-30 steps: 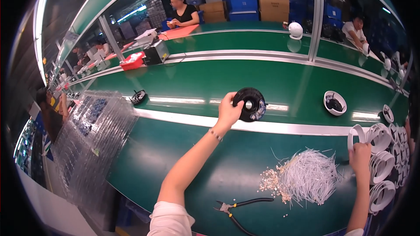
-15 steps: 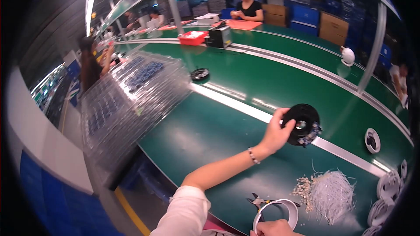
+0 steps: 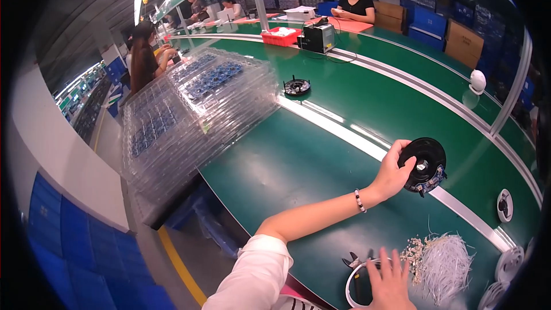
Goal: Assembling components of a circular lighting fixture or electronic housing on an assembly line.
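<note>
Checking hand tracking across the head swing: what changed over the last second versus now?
The right hand came in from the far right with the white ring and now presses it on the belt by the pliers. The view swung left, bringing the stack of clear trays closer. Unchanged: the left hand still grips the black round part; the white wire pile stays put.

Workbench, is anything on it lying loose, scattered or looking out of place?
Yes. By the right hand a loose heap of thin white ties fans out untidily, with small pale bits scattered at its left edge. The stacked clear trays overhang the green bench edge.
</note>
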A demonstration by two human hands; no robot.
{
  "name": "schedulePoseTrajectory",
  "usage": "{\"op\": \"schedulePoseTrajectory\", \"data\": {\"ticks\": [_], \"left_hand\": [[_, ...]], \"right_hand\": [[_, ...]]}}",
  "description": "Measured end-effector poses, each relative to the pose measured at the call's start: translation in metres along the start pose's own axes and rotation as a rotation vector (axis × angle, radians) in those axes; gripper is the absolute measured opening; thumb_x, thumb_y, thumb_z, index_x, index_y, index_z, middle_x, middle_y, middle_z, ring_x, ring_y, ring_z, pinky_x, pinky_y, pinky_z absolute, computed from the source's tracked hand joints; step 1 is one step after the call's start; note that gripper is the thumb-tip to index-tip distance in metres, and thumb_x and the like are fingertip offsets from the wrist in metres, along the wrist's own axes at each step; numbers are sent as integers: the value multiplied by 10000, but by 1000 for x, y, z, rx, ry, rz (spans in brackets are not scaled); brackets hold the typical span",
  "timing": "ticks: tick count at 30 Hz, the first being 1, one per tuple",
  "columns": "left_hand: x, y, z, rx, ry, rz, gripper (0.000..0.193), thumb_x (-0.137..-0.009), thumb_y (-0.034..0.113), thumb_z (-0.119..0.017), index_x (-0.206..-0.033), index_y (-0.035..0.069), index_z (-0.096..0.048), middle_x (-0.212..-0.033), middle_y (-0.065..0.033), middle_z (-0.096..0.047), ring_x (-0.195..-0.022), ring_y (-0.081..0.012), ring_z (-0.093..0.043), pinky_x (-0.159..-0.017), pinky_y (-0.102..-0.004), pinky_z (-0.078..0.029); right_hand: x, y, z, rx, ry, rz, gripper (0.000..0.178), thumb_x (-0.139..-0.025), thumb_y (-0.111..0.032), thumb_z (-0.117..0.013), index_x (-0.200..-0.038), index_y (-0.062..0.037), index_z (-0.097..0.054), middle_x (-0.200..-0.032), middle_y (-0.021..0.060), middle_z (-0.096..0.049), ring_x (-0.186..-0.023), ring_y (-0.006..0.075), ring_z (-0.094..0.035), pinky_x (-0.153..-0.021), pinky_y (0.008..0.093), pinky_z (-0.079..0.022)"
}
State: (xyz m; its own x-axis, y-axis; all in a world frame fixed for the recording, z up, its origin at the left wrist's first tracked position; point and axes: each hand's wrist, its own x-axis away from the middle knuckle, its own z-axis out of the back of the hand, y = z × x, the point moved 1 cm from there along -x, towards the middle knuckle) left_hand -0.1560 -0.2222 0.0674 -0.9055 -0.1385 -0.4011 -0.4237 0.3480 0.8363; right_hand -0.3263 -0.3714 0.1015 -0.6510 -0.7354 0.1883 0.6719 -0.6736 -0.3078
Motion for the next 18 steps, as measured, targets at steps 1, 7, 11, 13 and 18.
{"op": "schedulePoseTrajectory", "data": {"ticks": [1, 7, 11, 13, 18], "left_hand": [[1, 1, 0, -2, 4, 1, 243, -813, 10, -481, -1043, -17, -406, -963, -80, -517, -903, -119, -500, -806, -243, -409], [3, -2, -11, 10, 6, -7, 259, -813, 13, -478, -1056, -11, -393, -958, -78, -508, -904, -119, -493, -811, -249, -407], [1, -2, 2, -29, 105, -56, 274, -832, 47, -473, -1078, -8, -367, -968, -83, -474, -894, -126, -471, -805, -252, -404], [3, 4, 9, -90, 173, -72, 289, -843, 52, -464, -1095, -16, -339, -992, -97, -477, -901, -126, -476, -804, -251, -412], [28, -13, -10, 157, 25, 116, 371, -837, -28, -443, -1154, -3, -250, -1093, -123, -470, -1000, -153, -483, -870, -276, -412]], "right_hand": [[1, 1, -3, 38, -132, -3, 1010, -468, -411, -768, -1273, -34, -288, -1297, 241, -247, -1216, 443, -182, -971, 562, -161], [9, -1, 2, -5, -117, -112, 1122, -435, -306, -809, -1319, -36, -173, -1317, 239, -216, -1215, 443, -189, -968, 559, -190], [10, 5, 8, 102, 187, 69, 784, -499, -369, -769, -1094, 28, -449, -1099, 266, -454, -1012, 363, -473, -867, 429, -383], [8, 37, 22, -225, 253, 121, 1154, -473, -419, -779, -1309, 34, -126, -1317, 278, -172, -1195, 415, -239, -984, 440, -214], [-29, 87, 68, -681, 1132, -59, 1088, -476, -261, -836, -1293, 39, -183, -1224, 197, -366, -1104, 245, -414, -920, 336, -347]]}}
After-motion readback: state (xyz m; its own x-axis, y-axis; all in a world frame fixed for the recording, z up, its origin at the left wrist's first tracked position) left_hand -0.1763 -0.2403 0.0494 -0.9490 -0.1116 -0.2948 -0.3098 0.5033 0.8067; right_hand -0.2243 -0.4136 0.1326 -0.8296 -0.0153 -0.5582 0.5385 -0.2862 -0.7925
